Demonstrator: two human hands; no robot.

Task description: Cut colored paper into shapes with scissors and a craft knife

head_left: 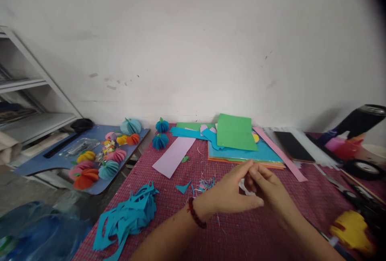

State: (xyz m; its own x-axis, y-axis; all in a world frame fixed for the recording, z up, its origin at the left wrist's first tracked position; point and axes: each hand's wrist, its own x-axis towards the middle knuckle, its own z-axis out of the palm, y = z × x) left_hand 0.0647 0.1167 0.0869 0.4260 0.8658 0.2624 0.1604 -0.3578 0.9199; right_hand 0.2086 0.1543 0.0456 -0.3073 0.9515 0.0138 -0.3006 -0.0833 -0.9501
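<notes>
My left hand [230, 190], with a dark beaded bracelet [195, 212] on its wrist, is over the table with its fingers stretched out and its thumb apart. Its fingertips meet those of my right hand [267, 182], whose thumb and fingers are pinched together. Something whitish [245, 188] shows in the gap between the palms, too small and covered to name. Close to my left hand lie thin paper shreds [206, 184] and a blue paper scrap [183, 188]. Beyond the hands, a green paper sheet [237, 132] rests on a stack with blue paper [244, 154].
Blue paper strips [132, 212] are heaped at front left. Two blue paper pumpkins [160, 141] stand at the back, with more on a side table [33, 168]. A pink strip [280, 154], scissors [340, 186] and a yellow tool [351, 229] lie to the right.
</notes>
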